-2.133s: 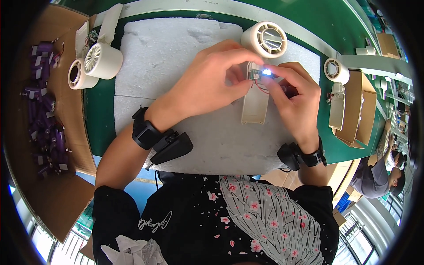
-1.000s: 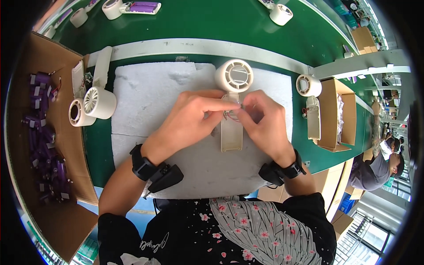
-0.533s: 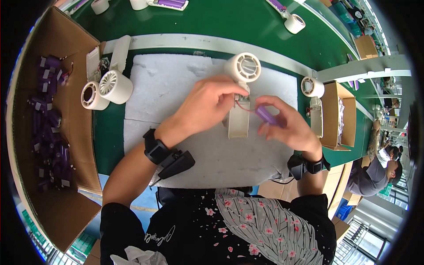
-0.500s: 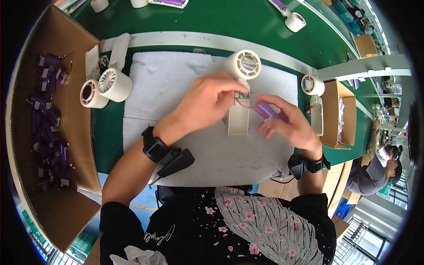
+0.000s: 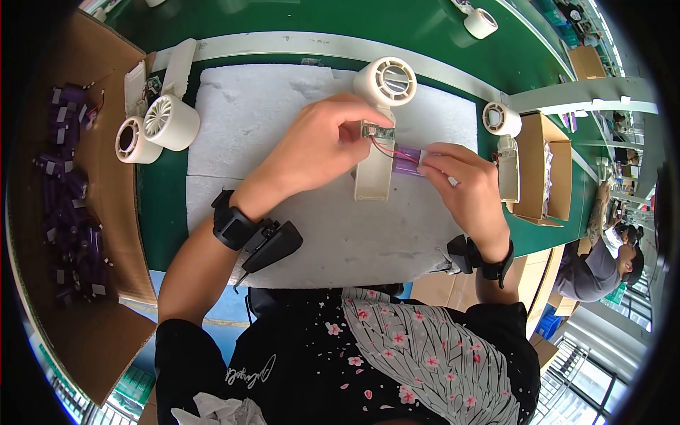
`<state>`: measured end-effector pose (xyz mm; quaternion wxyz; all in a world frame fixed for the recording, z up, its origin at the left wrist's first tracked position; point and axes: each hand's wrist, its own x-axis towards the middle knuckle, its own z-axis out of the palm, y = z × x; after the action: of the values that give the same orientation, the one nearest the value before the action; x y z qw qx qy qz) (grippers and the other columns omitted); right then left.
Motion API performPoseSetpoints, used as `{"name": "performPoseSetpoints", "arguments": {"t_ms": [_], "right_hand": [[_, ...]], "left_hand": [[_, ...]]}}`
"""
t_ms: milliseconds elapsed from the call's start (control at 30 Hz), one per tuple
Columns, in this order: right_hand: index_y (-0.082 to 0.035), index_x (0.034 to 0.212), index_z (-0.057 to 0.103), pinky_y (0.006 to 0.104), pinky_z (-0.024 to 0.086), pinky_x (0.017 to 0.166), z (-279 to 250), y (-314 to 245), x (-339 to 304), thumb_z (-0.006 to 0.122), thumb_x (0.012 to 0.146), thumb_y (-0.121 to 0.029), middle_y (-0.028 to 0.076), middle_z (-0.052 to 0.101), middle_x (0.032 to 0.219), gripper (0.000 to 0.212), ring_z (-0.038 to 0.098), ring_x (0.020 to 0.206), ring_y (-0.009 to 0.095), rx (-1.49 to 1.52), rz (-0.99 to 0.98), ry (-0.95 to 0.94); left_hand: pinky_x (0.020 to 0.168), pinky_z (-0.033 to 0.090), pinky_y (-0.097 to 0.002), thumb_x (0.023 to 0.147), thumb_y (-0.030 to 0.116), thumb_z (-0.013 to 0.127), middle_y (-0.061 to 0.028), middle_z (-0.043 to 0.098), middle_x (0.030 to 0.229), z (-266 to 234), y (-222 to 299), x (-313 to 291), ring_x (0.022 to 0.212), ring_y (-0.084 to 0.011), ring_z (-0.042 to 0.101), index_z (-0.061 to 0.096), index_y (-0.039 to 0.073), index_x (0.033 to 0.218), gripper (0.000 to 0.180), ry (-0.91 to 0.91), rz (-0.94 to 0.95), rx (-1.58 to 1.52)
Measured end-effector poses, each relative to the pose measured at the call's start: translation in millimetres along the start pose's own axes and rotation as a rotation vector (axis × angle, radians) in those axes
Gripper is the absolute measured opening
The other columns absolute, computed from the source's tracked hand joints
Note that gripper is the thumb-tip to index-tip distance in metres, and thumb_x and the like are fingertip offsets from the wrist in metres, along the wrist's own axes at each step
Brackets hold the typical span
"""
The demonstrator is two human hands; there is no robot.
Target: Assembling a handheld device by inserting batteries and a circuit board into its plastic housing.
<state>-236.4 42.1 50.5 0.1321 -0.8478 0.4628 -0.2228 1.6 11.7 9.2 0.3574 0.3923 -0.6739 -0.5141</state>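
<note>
A white handheld fan (image 5: 372,177) lies on the foam mat with its handle opened and its round head pointing away from me. My left hand (image 5: 333,138) is closed at the top of the handle, its thumb and finger pinching beside a small green circuit board (image 5: 377,131). In my right hand (image 5: 464,185) a purple battery (image 5: 407,160) is gripped by its right end. The battery lies crosswise at the handle's right edge. Thin red and dark wires (image 5: 384,147) run between the board and the battery.
A cardboard box (image 5: 117,234) of purple batteries (image 5: 71,191) stands at left. Beside it are fan parts (image 5: 170,122). On the right, another fan (image 5: 502,119) lies by a smaller box (image 5: 544,177). A pale foam mat (image 5: 319,241) covers the green table (image 5: 248,18). Another person (image 5: 602,265) sits far right.
My right hand has turned the battery crosswise and brought it to the handle's edge, its fingers now closed on the far end. The left hand stays at the circuit board.
</note>
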Motion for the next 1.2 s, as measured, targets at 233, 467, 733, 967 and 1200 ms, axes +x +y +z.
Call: {"name": "performPoseSetpoints", "arguments": {"t_ms": [233,467,733,967,1200], "right_hand": [[0.004,0.082,0.067,0.0363,0.054,0.068,-7,-13,6,0.071,0.072,0.004,0.015,0.069,0.095,0.011,0.065,0.075,0.03,-0.117,-0.061,-0.112],[0.003,0.08,0.067,0.0354,0.055,0.068,-2,-18,7,0.068,0.072,0.006,0.015,0.07,0.091,0.009,0.067,0.076,0.03,-0.201,-0.025,-0.145],[0.003,0.083,0.069,0.0333,0.055,0.07,-5,-8,5,0.07,0.074,0.002,0.016,0.071,0.095,0.009,0.069,0.08,0.028,-0.013,0.108,-0.104],[0.002,0.083,0.07,0.0331,0.055,0.072,-9,-11,6,0.071,0.074,0.001,0.016,0.071,0.096,0.009,0.07,0.082,0.028,-0.052,0.071,-0.119],[0.002,0.08,0.062,0.0368,0.053,0.068,-5,-21,8,0.068,0.071,0.004,0.017,0.069,0.092,0.011,0.064,0.076,0.034,-0.14,0.006,-0.138]], "left_hand": [[0.073,0.049,-0.0252,0.079,-0.006,0.057,-0.0047,0.064,0.103,11,0,-2,0.086,-0.0117,0.06,0.068,0.004,0.105,0.031,0.088,-0.055,-0.011],[0.064,0.051,-0.0301,0.075,-0.002,0.061,-0.0088,0.066,0.09,19,-2,-1,0.067,-0.0179,0.062,0.071,0.006,0.096,0.024,0.237,0.033,-0.024],[0.065,0.051,-0.0329,0.075,-0.002,0.06,-0.0107,0.067,0.091,20,-5,-2,0.068,-0.0214,0.063,0.071,0.007,0.097,0.026,0.237,0.04,-0.016],[0.067,0.049,-0.0254,0.077,-0.007,0.058,-0.0057,0.065,0.092,15,0,-3,0.071,-0.0128,0.06,0.069,0.004,0.101,0.029,0.175,0.0,0.031],[0.064,0.05,-0.0323,0.074,-0.002,0.06,-0.0104,0.066,0.092,16,-2,-3,0.066,-0.0199,0.06,0.07,0.006,0.099,0.028,0.195,0.041,-0.009]]}}
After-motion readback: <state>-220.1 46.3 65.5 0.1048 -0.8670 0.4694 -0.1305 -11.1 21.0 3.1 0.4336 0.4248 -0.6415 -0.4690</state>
